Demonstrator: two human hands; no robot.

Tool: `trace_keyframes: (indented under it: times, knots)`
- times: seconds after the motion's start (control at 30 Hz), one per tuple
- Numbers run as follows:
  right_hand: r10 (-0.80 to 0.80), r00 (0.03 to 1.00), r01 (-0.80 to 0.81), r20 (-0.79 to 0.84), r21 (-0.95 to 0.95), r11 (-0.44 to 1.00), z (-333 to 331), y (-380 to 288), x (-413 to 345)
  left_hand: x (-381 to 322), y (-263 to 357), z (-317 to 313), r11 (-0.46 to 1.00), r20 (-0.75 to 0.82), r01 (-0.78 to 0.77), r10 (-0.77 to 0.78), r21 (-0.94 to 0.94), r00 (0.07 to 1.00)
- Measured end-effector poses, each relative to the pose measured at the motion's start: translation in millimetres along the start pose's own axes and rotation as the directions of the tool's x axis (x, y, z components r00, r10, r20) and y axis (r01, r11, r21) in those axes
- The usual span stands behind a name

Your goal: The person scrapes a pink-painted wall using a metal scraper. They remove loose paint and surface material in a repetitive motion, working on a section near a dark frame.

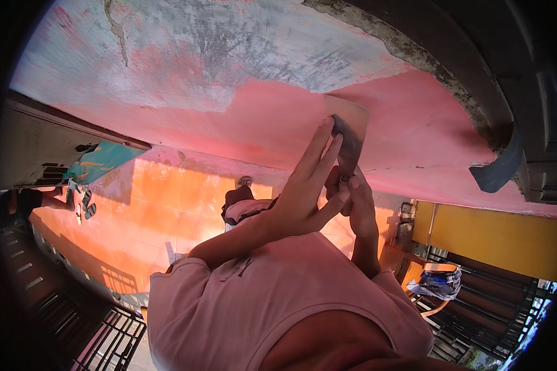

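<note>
A wide metal putty knife (355, 121) stands with its blade against the pink part of the painted wall (278, 120), just below a rough, grey-white area where pink shows through in patches. My right hand (363, 204) is closed around its handle end. Extended fingers of my left hand (306, 176) lie on the blade's lower part, the thumb reaching towards my right hand. The handle is mostly hidden by the fingers. Higher up, a crack (117, 32) runs through the grey-white surface.
A dark frame (473, 60) with a broken plaster edge borders the wall at upper right, a grey strip (499, 171) hanging there. Orange floor tiles (162, 190) hold sandals (89, 204). Another person's legs (51, 199) show far left. A chair bearing cloth (441, 283) stands lower right.
</note>
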State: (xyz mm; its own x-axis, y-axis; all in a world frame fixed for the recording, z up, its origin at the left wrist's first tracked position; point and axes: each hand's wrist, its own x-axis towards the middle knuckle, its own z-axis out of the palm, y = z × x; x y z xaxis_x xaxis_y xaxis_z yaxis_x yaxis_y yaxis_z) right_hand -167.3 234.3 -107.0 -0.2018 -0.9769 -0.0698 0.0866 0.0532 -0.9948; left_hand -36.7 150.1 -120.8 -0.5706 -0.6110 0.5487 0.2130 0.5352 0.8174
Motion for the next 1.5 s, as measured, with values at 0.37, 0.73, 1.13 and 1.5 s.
trace_keyframes:
  times: [0.37, 0.73, 1.13, 1.5]
  knots:
    - [-0.15, 0.971, 0.123, 0.188, 0.148, 0.981, -28, 21, 6, -7, -2, 29, 0.986, -0.132, 0.087, -0.068, 0.141, 0.989]
    - [-0.039, 0.952, 0.154, 0.304, -0.362, 0.919, -7, 70, 16, -54, -36, 16, 0.792, -0.339, 0.289, -0.517, -0.538, 0.786]
    - [0.347, 0.709, -0.414, 0.615, -0.035, 0.909, 67, 79, 97, -59, -112, -55, 0.739, -0.592, 0.279, -0.664, -0.613, 0.457]
    - [0.448, 0.677, -0.624, 0.585, 0.133, 0.77, 74, 88, 96, -54, -127, -58, 0.735, -0.591, 0.255, -0.664, -0.628, 0.457]
